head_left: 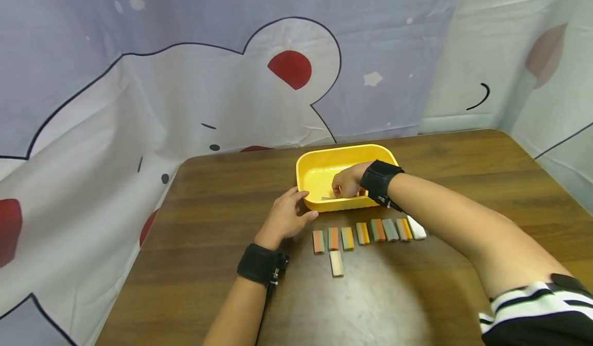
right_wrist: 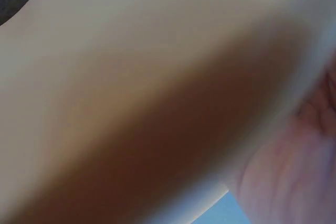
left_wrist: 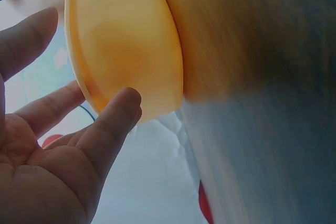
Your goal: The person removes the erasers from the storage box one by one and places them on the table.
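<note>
A yellow plastic basin (head_left: 319, 206) stands toward the back of the table. My left hand (head_left: 286, 216) is at its left front corner, fingers spread and loosely bent, with fingertips at the rim; the left wrist view shows them (left_wrist: 113, 124) against the basin wall (left_wrist: 126, 40). My right hand (head_left: 348, 181) reaches down inside the basin with its fingers bent. What it holds, if anything, is hidden. A pale flat piece (head_left: 328, 198) and a reddish piece (head_left: 362, 193) show beside it. In the right wrist view the basin's blurred wall covers most of the picture.
In front of the basin, several small two-coloured striped blocks (head_left: 347, 239) lie in a row, with a white piece (head_left: 416, 228) at the right end. One pale beige block (head_left: 336, 263) lies nearer me. Behind the wooden table (head_left: 222, 181) hangs a patterned cloth (head_left: 194, 93).
</note>
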Demonstrator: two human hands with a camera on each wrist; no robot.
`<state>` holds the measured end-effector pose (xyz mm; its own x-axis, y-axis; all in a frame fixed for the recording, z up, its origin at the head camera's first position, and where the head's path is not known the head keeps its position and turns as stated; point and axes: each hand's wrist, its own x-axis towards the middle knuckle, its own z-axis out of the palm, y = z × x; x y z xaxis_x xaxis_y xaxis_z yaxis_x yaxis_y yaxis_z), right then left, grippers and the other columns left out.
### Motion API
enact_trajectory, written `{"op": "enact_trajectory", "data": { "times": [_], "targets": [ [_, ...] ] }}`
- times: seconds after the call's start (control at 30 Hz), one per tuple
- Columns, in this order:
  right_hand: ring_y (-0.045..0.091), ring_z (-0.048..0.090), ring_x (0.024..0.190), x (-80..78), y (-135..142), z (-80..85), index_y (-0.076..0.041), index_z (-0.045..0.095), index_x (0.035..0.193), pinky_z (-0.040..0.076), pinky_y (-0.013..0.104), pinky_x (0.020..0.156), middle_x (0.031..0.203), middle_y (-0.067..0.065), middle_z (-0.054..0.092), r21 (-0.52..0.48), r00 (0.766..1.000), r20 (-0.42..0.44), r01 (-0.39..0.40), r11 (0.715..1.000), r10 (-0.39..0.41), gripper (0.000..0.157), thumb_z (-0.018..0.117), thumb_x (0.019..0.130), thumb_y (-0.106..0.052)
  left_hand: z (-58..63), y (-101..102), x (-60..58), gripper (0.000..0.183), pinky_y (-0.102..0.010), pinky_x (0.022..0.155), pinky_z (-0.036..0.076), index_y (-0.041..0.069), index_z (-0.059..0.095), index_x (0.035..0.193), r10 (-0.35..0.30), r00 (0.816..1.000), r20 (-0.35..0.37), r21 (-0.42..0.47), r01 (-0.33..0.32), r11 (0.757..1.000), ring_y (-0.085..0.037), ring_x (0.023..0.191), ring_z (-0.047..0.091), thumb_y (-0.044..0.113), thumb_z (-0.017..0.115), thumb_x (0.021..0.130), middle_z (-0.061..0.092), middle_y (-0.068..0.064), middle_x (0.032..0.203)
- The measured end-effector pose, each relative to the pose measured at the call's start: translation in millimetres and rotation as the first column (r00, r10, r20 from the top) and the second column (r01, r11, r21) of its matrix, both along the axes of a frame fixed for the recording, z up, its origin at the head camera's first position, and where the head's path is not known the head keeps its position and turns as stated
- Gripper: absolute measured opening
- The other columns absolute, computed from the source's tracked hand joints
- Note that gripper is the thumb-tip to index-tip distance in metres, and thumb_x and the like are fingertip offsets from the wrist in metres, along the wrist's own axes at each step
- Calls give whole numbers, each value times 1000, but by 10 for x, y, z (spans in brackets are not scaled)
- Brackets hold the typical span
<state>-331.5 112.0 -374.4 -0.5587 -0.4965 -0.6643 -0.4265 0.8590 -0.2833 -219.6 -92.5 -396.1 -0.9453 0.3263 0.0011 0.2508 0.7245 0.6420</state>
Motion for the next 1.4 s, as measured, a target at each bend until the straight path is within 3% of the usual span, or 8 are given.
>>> {"op": "enact_trajectory", "data": {
  "times": [0.2,0.6,0.73,0.93,1.0,1.13,1.23,1.4],
  "targets": [
    [18,52,76,2,42,3,-11,62,102,52,31,60,93,5,53,-19,1000,3,-1,1000,1,13,53,97,-19,-10,7,-14,56,-37,89,53,2,51,138,-3,1000,7,-2,3,1000,-31,108,62,27,70,91,37,-16,149],
    [16,50,70,17,126,93,-9,60,104,55,34,65,85,4,51,-115,997,17,77,990,-75,12,54,95,-16,-10,4,-43,57,-38,89,53,2,50,139,-6,1000,4,-9,6,1000,-31,108,62,27,70,91,37,-16,150],
    [17,52,66,4,183,132,-6,61,105,52,31,64,84,5,55,-212,997,-41,50,976,-60,14,57,95,-14,-15,-22,-40,59,-37,89,53,2,49,139,0,1000,24,-3,0,1000,-31,110,62,27,71,91,35,-17,151],
    [11,41,55,11,268,228,-6,70,89,39,27,61,66,-2,52,-321,981,-192,-74,944,12,18,58,95,-18,-11,-64,-36,59,-37,90,52,4,48,141,33,998,55,8,-34,999,-31,113,60,28,70,92,32,-15,153],
    [11,40,55,42,293,253,-5,73,89,38,28,60,68,-3,55,-355,975,-223,-103,929,23,20,59,95,-18,-12,-79,-34,59,-37,91,52,5,48,141,35,998,55,6,-36,999,-31,113,60,28,70,92,33,-15,153],
    [11,52,63,147,328,277,-6,75,95,46,28,64,84,-2,67,-443,961,-276,-137,886,11,17,62,94,-17,-14,-110,-36,58,-37,90,52,4,49,140,31,998,51,13,-32,999,-31,113,60,27,70,91,34,-15,152],
    [16,64,78,249,343,290,-7,75,99,53,32,73,94,0,70,-520,953,-303,-150,841,-17,15,65,91,-15,-24,-137,-38,56,-37,91,52,3,50,139,32,998,49,36,-34,999,-31,114,59,26,70,91,35,-14,151],
    [19,66,89,450,346,277,-6,73,101,56,34,77,97,0,69,-610,933,-359,-209,765,-31,15,67,88,-10,-63,-184,-43,52,-37,93,51,2,53,135,47,998,45,76,-50,996,-30,119,56,22,71,91,40,-13,149]
  ]
}}
